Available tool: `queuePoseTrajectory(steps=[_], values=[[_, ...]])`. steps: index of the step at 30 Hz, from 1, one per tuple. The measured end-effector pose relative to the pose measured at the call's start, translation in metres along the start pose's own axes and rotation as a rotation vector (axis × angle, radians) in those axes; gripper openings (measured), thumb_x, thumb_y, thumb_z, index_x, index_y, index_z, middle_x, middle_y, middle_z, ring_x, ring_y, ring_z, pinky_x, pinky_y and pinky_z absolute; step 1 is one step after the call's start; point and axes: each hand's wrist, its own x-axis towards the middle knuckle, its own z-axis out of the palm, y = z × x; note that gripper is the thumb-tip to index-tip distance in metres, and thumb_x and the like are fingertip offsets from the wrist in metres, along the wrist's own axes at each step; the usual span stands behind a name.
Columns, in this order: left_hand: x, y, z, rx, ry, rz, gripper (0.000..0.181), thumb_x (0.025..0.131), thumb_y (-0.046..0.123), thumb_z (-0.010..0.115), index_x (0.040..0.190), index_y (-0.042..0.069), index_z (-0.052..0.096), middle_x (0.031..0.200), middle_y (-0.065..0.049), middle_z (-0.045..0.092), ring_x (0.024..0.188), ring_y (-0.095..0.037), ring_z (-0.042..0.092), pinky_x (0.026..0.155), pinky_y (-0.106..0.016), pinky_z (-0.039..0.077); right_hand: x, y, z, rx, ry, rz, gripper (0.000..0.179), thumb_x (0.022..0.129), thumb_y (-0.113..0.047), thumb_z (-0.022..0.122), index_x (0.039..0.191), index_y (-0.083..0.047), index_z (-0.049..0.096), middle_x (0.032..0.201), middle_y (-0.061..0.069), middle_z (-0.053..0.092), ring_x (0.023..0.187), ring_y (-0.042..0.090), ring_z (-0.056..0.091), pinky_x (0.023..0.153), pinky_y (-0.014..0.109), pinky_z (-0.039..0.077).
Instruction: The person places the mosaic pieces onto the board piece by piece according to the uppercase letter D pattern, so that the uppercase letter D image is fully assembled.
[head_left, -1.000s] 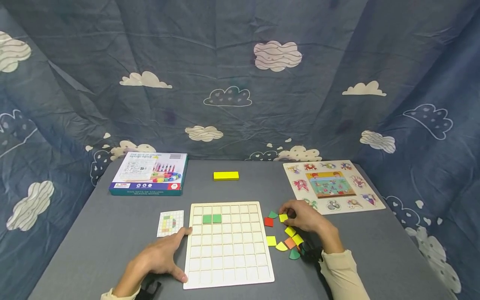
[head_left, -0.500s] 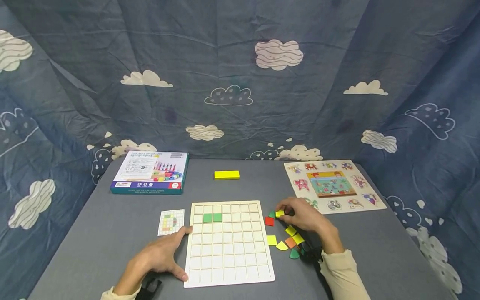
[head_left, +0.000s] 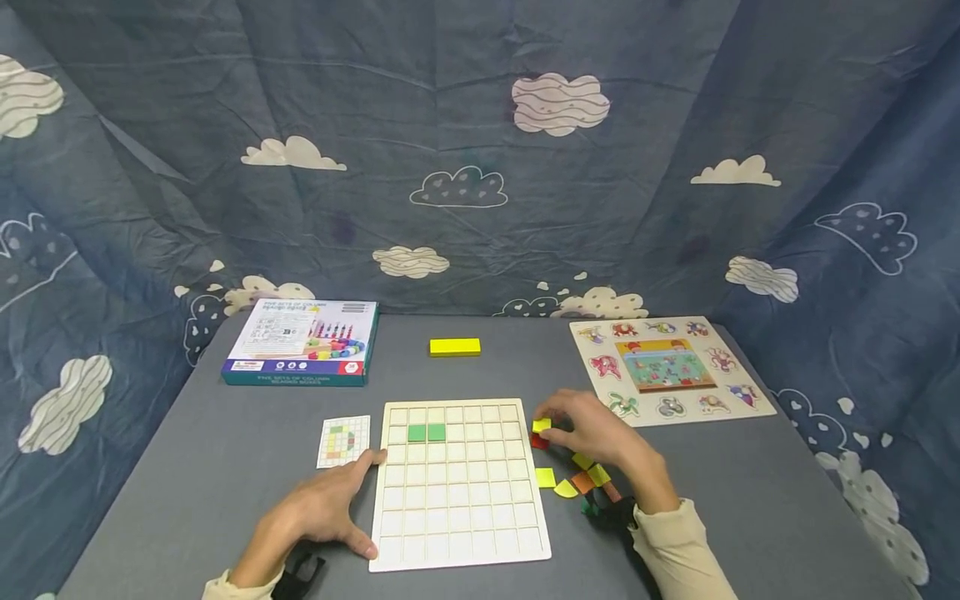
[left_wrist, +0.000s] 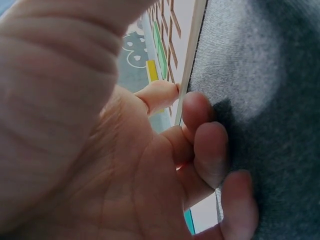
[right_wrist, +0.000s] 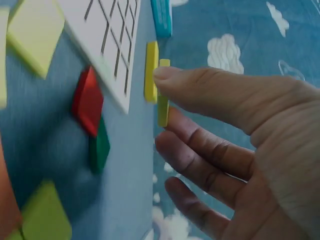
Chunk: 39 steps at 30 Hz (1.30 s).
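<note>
Between thumb and fingertips, my right hand (head_left: 596, 427) pinches a yellow square tile (head_left: 542, 426), just off the right edge of a white grid board (head_left: 459, 498). In the right wrist view the tile (right_wrist: 163, 116) stands edge-on, raised off the table. A red square (right_wrist: 88, 104) and a green rounded piece (right_wrist: 100, 150) lie below it. Two green squares (head_left: 426, 432) sit side by side near the board's upper left. My left hand (head_left: 318, 507) touches the board's left edge, thumb at the lower corner and fingers spread higher up.
Several yellow, orange and green pieces, including a yellow quarter circle (head_left: 566, 489), lie right of the board. A small pattern card (head_left: 344, 442) is at its left. Farther back are a boxed set (head_left: 300, 343), a yellow block (head_left: 454, 347) and a picture puzzle (head_left: 663, 367).
My right hand has lifted the yellow tile and carried it left, from beside the green piece to over the red square. The left hand stays at the board's edge.
</note>
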Motion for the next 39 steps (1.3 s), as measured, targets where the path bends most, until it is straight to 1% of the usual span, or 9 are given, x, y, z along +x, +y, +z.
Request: queuePoseTrajectory(steps=[3,6,9,12,17,21,27,32,39], values=[[0.0,0.001,-0.001,0.004,0.004,0.004,0.119,0.052,0.039,0.099,0.148,0.011,0.035,0.149,-0.021,0.048,0.132,-0.039,0.05,0.101,-0.061,0.041,0.004,-0.008,0.004,0.012,0.011,-0.076,0.019,0.088,-0.014,0.077,0.106,-0.012,0.073,0.098,-0.001,0.068,0.084,0.019,0.063,0.075,0.037,0.053],[0.0,0.001,-0.001,0.007,0.004,-0.002,0.118,0.052,0.039,0.099,0.148,0.011,0.035,0.149,-0.021,0.048,0.132,-0.039,0.05,0.101,-0.061,0.041,0.009,-0.014,0.008,0.015,0.016,-0.121,0.018,0.087,-0.015,0.078,0.104,-0.013,0.073,0.096,-0.002,0.068,0.081,0.017,0.061,0.073,0.033,0.051],[0.0,0.002,-0.001,0.005,0.0,-0.022,0.118,0.052,0.038,0.099,0.148,0.012,0.036,0.149,-0.02,0.048,0.132,-0.038,0.05,0.1,-0.061,0.041,0.013,-0.02,0.011,0.006,0.004,-0.128,0.018,0.087,-0.016,0.078,0.104,-0.014,0.073,0.095,-0.003,0.068,0.079,0.012,0.059,0.072,0.028,0.049],[0.001,0.002,-0.001,0.005,0.001,-0.018,0.118,0.052,0.038,0.099,0.148,0.012,0.036,0.15,-0.02,0.048,0.133,-0.038,0.05,0.101,-0.061,0.041,0.018,-0.023,0.014,-0.01,-0.007,-0.123,0.019,0.088,-0.017,0.078,0.105,-0.014,0.073,0.095,-0.003,0.068,0.079,0.012,0.059,0.071,0.026,0.048],[0.003,0.002,-0.001,0.013,0.01,-0.02,0.119,0.051,0.039,0.099,0.148,0.013,0.035,0.151,-0.018,0.047,0.134,-0.037,0.049,0.102,-0.061,0.04,0.028,-0.03,0.016,-0.024,-0.02,-0.106,0.019,0.088,-0.019,0.077,0.107,-0.014,0.073,0.098,-0.003,0.068,0.084,0.015,0.063,0.073,0.028,0.05],[0.002,0.002,0.0,0.018,0.005,-0.027,0.119,0.051,0.039,0.099,0.148,0.013,0.035,0.15,-0.019,0.048,0.133,-0.038,0.05,0.101,-0.061,0.041,0.037,-0.037,0.021,-0.031,-0.029,-0.126,0.017,0.089,-0.019,0.077,0.105,-0.014,0.073,0.098,-0.003,0.069,0.087,0.015,0.063,0.076,0.03,0.051],[0.001,0.001,0.0,0.019,0.002,-0.008,0.119,0.052,0.039,0.099,0.149,0.011,0.035,0.148,-0.02,0.049,0.132,-0.039,0.051,0.099,-0.062,0.042,0.05,-0.043,0.03,-0.036,-0.028,-0.132,0.015,0.088,-0.017,0.077,0.102,-0.013,0.073,0.096,-0.001,0.069,0.085,0.015,0.063,0.076,0.029,0.051],[-0.001,0.001,0.0,0.013,-0.001,-0.009,0.12,0.052,0.04,0.098,0.149,0.011,0.035,0.148,-0.021,0.049,0.132,-0.039,0.05,0.099,-0.062,0.042,0.06,-0.048,0.038,-0.012,-0.053,-0.138,0.014,0.089,-0.019,0.076,0.102,-0.014,0.074,0.099,-0.002,0.069,0.086,0.013,0.063,0.077,0.028,0.052],[0.001,0.002,0.0,0.024,0.012,-0.013,0.12,0.051,0.039,0.099,0.149,0.013,0.035,0.147,-0.019,0.05,0.13,-0.037,0.052,0.098,-0.061,0.042,0.071,-0.052,0.046,-0.028,-0.06,-0.132,0.014,0.089,-0.02,0.077,0.102,-0.014,0.073,0.098,-0.002,0.069,0.083,0.009,0.061,0.076,0.026,0.051]])
